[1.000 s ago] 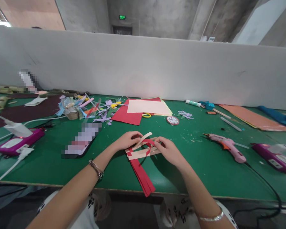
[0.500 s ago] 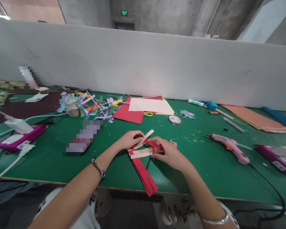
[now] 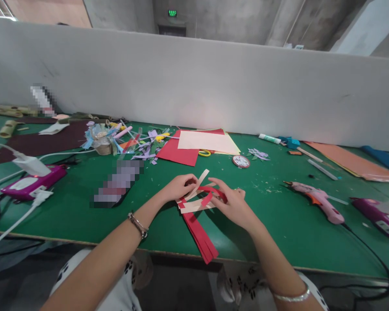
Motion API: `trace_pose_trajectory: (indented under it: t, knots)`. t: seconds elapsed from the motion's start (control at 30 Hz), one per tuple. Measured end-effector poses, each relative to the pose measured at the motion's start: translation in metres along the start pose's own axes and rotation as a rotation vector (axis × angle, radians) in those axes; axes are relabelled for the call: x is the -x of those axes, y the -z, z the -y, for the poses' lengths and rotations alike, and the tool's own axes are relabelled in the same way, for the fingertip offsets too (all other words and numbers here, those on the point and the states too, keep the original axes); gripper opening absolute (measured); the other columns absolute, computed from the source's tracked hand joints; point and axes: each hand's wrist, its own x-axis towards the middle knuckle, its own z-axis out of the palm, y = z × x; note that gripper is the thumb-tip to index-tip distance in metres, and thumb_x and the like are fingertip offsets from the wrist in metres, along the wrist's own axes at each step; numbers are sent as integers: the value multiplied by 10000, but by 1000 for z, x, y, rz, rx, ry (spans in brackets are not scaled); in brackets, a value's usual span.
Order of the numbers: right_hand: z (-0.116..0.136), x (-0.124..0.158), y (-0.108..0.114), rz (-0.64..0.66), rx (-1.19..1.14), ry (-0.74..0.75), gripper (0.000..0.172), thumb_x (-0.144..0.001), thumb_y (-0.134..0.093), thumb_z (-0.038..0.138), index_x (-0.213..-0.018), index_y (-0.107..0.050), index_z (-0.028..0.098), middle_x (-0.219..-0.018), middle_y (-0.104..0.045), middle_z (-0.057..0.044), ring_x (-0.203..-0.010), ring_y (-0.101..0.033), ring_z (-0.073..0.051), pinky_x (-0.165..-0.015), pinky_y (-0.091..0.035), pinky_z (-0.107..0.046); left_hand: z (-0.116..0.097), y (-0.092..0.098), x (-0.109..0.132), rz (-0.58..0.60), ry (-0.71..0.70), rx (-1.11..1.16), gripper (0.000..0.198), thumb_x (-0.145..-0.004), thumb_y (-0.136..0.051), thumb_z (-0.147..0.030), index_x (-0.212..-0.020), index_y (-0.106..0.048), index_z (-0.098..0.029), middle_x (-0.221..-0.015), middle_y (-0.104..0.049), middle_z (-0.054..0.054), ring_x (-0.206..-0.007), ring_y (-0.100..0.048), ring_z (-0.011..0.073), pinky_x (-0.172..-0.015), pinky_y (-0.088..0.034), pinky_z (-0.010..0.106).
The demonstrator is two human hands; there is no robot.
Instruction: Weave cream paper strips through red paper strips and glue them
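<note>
Pinching cream strips [image 3: 194, 204] with the left hand [image 3: 179, 186] and red strips [image 3: 201, 233] with the right hand [image 3: 235, 207], both hands close together, almost touching, at the near middle of the green tabletop [image 3: 278, 242]. Crosses the two colours between the hands, with the long red ends trailing toward the near edge and just over it.

Against the picture half a second ago, keeps both hands in much the same spot and still clamped on the paper. Stretches the right hand's fingers further toward the left hand now, lays the red loop flatter over the cream strips, and tips the loose cream end up more steeply.

Gives no writing to read: green sign [image 3: 172, 13] above the far doorway too small, face of the round badge [image 3: 240, 161] too small, phone [image 3: 118, 186] blurred out.

Shows one container, a small basket [image 3: 102, 147] at the left rear, stuffed with coloured scraps and clear wrap, with purple and green offcuts [image 3: 145, 149] spilled just beside it.

Elsewhere: a red sheet [image 3: 175, 154] under a cream sheet [image 3: 204, 141], yellow scissors [image 3: 204, 152] at their near edge, a pink glue gun [image 3: 314, 203] to the right with a purple device [image 3: 379, 216] beyond it, and a glue stick [image 3: 269, 138] near the white partition [image 3: 194, 86].
</note>
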Motion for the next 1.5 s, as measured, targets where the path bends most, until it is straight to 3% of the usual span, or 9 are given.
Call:
trace_pose_trajectory:
  t: [0.17,0.3,0.53,0.7,0.97,1.3,1.37,1.43,1.5]
  knots:
    - [-2,-2,0,-70,-40,-61,386,-812,-357,379,-1165,-449,251,-583,-576,37,-626,-540,-172,-833,-270,-423,1,0,-1,-7,-7,8,109,-737,-409,-207,-737,-515,-177,-643,-511,-23,-576,-467,127,-541,-369,226]
    - [-3,-4,-5,-176,-65,-97,350,-822,-307,390,-1068,-504,238,-680,-638,-9,-764,-577,-215,-847,-242,-436,2,0,-1,-18,-8,17,101,-736,-417,-227,-726,-506,-180,-663,-519,-18,-605,-478,135,-559,-379,231]
    - [-7,-6,-2,-267,-116,-210,253,-745,-391,330,-953,-483,219,-664,-644,13,-739,-572,-198,-806,-275,-388,3,0,0,-15,-3,17,108,-733,-420,-238,-740,-509,-178,-687,-531,-9,-631,-490,142,-581,-390,240]
    - [-9,-5,-2,-239,-166,-130,217,-708,-418,277,-910,-474,219,-624,-599,38,-635,-555,-166,-735,-313,-338,-2,1,2,14,-8,8,179,-756,-422,-301,-791,-545,-176,-728,-564,0,-656,-508,151,-596,-391,244]
    - [-12,-7,-5,-195,-280,-92,236,-719,-432,330,-921,-481,218,-697,-590,13,-682,-559,-168,-692,-359,-314,-4,1,4,43,-21,-12,264,-730,-492,-422,-781,-550,-170,-653,-538,-22,-585,-479,136,-535,-363,227]
    - [-14,-2,6,-111,-111,-36,284,-707,-465,257,-990,-483,247,-715,-599,32,-738,-580,-176,-838,-301,-424,-7,-2,4,39,-28,-102,287,-754,-455,-458,-717,-528,-183,-552,-506,-43,-495,-474,124,-481,-367,220]
    - [-14,-2,5,-94,-98,-36,276,-711,-463,246,-985,-496,246,-736,-609,25,-763,-581,-178,-836,-304,-416,-9,3,6,10,-38,-132,297,-747,-462,-465,-756,-550,-181,-654,-573,-9,-587,-531,152,-545,-406,240]
    - [-15,-2,4,-81,-93,-41,260,-721,-451,239,-974,-511,246,-770,-621,15,-798,-582,-181,-833,-306,-410,-8,18,12,-104,-37,-200,305,-763,-438,-432,-850,-564,-169,-894,-610,58,-820,-556,204,-713,-418,285]
    - [-15,-2,3,-74,-89,-46,249,-729,-442,238,-965,-521,245,-792,-628,10,-822,-581,-182,-837,-303,-408,-1,43,26,-389,43,-409,356,-837,-287,-354,-929,-563,-149,-1024,-595,107,-985,-514,237,-855,-355,349]
